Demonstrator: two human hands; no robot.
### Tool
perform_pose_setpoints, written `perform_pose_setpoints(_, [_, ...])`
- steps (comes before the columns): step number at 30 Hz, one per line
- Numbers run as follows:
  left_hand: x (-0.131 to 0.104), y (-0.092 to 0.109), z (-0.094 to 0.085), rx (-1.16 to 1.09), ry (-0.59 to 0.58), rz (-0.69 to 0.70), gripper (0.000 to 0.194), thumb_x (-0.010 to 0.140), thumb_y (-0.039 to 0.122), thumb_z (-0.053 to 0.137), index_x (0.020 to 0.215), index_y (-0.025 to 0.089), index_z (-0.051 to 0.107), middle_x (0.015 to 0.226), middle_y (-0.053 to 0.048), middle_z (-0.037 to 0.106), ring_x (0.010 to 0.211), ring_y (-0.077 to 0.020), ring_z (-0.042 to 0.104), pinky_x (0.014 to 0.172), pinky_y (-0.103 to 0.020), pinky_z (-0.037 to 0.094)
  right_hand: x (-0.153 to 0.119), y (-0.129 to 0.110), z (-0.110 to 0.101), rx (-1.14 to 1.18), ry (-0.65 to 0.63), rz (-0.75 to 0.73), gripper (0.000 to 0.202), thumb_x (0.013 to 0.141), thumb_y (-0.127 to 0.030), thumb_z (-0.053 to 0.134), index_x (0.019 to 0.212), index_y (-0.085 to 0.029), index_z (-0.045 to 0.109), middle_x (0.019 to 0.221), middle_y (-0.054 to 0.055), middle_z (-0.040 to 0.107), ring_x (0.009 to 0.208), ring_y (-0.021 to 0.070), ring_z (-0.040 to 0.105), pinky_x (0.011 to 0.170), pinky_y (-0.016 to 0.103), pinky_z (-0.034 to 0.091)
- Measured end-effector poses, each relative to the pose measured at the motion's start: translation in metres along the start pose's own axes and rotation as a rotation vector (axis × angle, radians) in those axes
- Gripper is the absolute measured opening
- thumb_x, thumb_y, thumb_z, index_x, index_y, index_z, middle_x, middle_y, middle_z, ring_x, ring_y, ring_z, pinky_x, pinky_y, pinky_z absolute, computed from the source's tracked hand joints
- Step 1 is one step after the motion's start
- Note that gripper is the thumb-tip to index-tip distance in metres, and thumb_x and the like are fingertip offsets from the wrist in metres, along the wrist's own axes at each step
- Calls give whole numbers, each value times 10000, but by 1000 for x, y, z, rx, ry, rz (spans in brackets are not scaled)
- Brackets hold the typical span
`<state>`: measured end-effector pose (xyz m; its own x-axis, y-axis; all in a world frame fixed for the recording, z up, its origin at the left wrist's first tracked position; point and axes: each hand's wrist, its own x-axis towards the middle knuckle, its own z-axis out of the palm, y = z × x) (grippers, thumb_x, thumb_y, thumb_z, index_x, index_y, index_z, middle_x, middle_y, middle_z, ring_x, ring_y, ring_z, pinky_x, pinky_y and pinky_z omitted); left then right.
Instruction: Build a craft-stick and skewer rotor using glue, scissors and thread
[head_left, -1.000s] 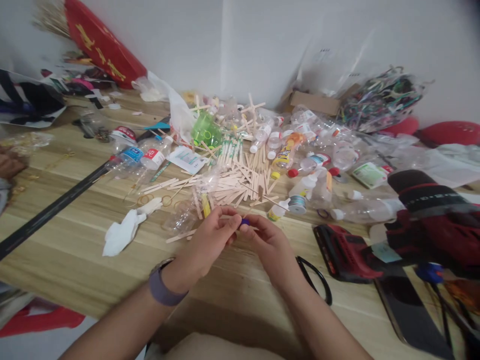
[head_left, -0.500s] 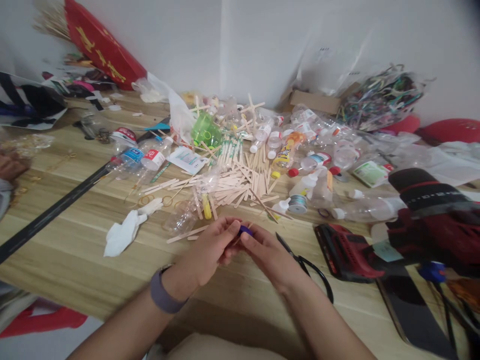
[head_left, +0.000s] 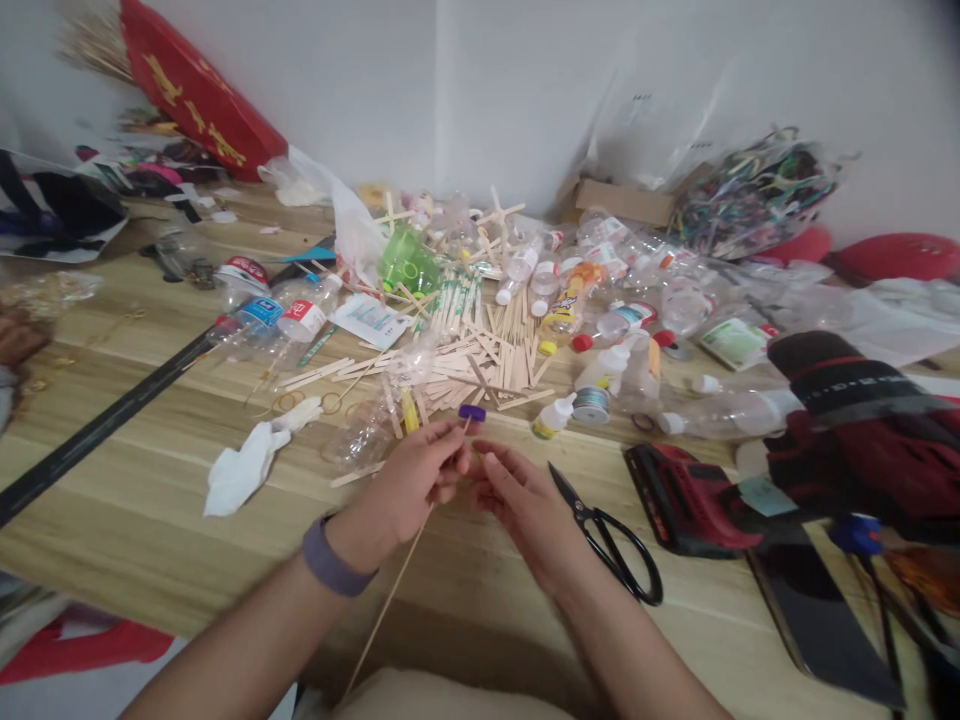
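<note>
In the head view, my left hand [head_left: 409, 480] is closed around a thin wooden skewer [head_left: 390, 597]. The skewer slants from below my wrist up through the fingers. At its upper end sits a purple bottle cap [head_left: 472, 412], just beyond my fingertips. My right hand [head_left: 529, 500] is close beside the left, its thumb and fingers pinched together; whatever is between them is too small to make out. Black scissors [head_left: 611, 540] lie on the table right of my right hand. A small glue bottle [head_left: 553, 416] stands in front of it.
Flat wooden sticks [head_left: 480, 370] are heaped ahead, with clear plastic bottles [head_left: 686, 300] behind and right. A crumpled white tissue [head_left: 247, 465] lies left, near a long black bar [head_left: 105, 415]. A red-and-black power tool [head_left: 682, 505] and a phone [head_left: 821, 620] lie right. Another person's hand [head_left: 19, 335] is far left.
The purple cap has moved from between both hands' fingers to ahead of my left fingertips. The skewer now shows running below my left hand. My right hand has left the cap.
</note>
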<state>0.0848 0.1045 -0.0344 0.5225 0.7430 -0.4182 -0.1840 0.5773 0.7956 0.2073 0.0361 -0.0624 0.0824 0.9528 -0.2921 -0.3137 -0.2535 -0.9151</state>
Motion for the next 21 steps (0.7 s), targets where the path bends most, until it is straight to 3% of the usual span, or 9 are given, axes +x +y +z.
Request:
perform_pose_setpoints(2, [12, 7, 7, -36, 38, 35, 115, 834, 245, 602, 873, 137, 596, 519, 73, 434, 400, -34, 294, 371, -137, 174, -8, 2, 2, -53, -7, 14, 533, 781, -612, 662, 1088, -178, 623, 892, 59, 687, 737, 151, 625, 655, 274, 464])
perform_pose_setpoints(5, [30, 12, 22, -92, 76, 70, 52, 867, 171, 548, 819, 152, 543, 521, 87, 395, 391, -29, 266, 365, -133, 160, -18, 3, 2, -141, -45, 23, 567, 771, -625, 651, 1110, -173, 599, 774, 29, 671, 682, 151, 637, 608, 263, 466])
perform_pose_setpoints(10, [53, 3, 45, -161, 89, 66, 68, 926, 144, 513, 862, 167, 505, 568, 98, 380, 381, -22, 270, 360, -129, 164, -25, 4, -13, -332, -37, 7, 525, 822, -612, 546, 1075, -153, 574, 599, -47, 550, 456, 98, 504, 458, 218, 384])
perform_pose_setpoints(12, [60, -1, 50, -174, 104, 58, 21, 939, 173, 530, 958, 167, 535, 637, 77, 468, 419, -27, 367, 385, -122, 268, -27, 2, -22, -441, -27, -10, 503, 837, -618, 495, 1013, -158, 598, 587, -43, 540, 439, 102, 488, 424, 215, 360])
perform_pose_setpoints(13, [64, -2, 51, -177, 111, 50, 88, 947, 206, 540, 1023, 163, 553, 715, 47, 539, 482, -43, 458, 431, -138, 365, -28, 1, -27, -510, -13, -23, 478, 848, -609, 475, 959, -165, 612, 581, -37, 540, 441, 106, 487, 420, 217, 353])
perform_pose_setpoints(15, [69, -4, 52, -175, 118, 29, 240, 948, 288, 569, 1143, 150, 572, 967, -37, 630, 720, -124, 616, 615, -264, 539, -30, -5, -40, -683, 52, -60, 411, 867, -558, 464, 797, -183, 617, 561, -20, 541, 472, 123, 498, 444, 230, 358])
perform_pose_setpoints(17, [73, -4, 50, -166, 118, 4, 326, 937, 329, 587, 1211, 153, 569, 1168, -90, 612, 951, -207, 638, 793, -396, 564, -30, -15, -54, -883, 183, -105, 351, 880, -476, 478, 710, -194, 601, 614, 19, 592, 580, 162, 551, 532, 260, 396])
perform_pose_setpoints(21, [71, -5, 46, -142, 118, -31, 349, 934, 328, 591, 1239, 162, 561, 1234, -101, 592, 1036, -234, 621, 863, -441, 544, -18, -40, -80, -1240, 487, -126, 267, 926, -335, 452, 951, -156, 648, 968, 147, 678, 884, 275, 622, 722, 346, 425])
